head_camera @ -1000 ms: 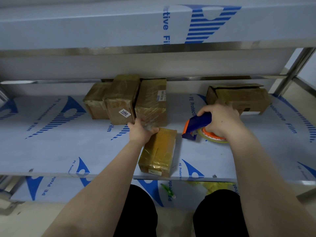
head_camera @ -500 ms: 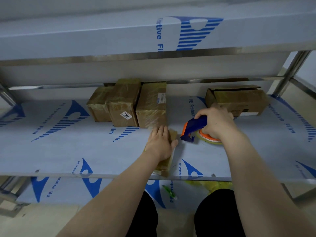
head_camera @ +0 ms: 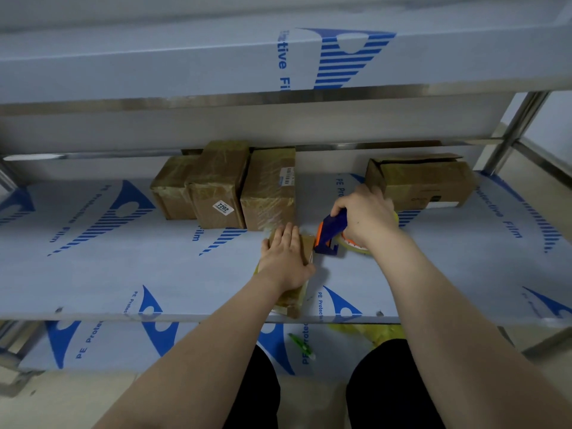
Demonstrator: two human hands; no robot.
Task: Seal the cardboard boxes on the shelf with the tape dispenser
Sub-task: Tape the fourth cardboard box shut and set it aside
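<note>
A small taped cardboard box (head_camera: 294, 300) lies near the front edge of the film-covered shelf (head_camera: 123, 274). My left hand (head_camera: 286, 258) rests flat on top of it, fingers together, and hides most of it. Just to the right, my right hand (head_camera: 366, 216) grips the blue and orange tape dispenser (head_camera: 329, 232), which rests on the shelf with its tape roll (head_camera: 353, 244) partly hidden under my wrist. Three taped boxes (head_camera: 229, 184) stand together at the back. A larger box with loose top flaps (head_camera: 424, 181) lies at the back right.
An upper shelf (head_camera: 278, 63) overhangs close above. A steel upright (head_camera: 513, 128) stands at the right. On the lower shelf lie a green pen-like object (head_camera: 301, 345) and a yellow bag (head_camera: 371, 331). My dark-clothed legs are below the front edge.
My left hand moved from the small box's far end onto its top and now lies flat there. My right hand stayed put on the dispenser.
</note>
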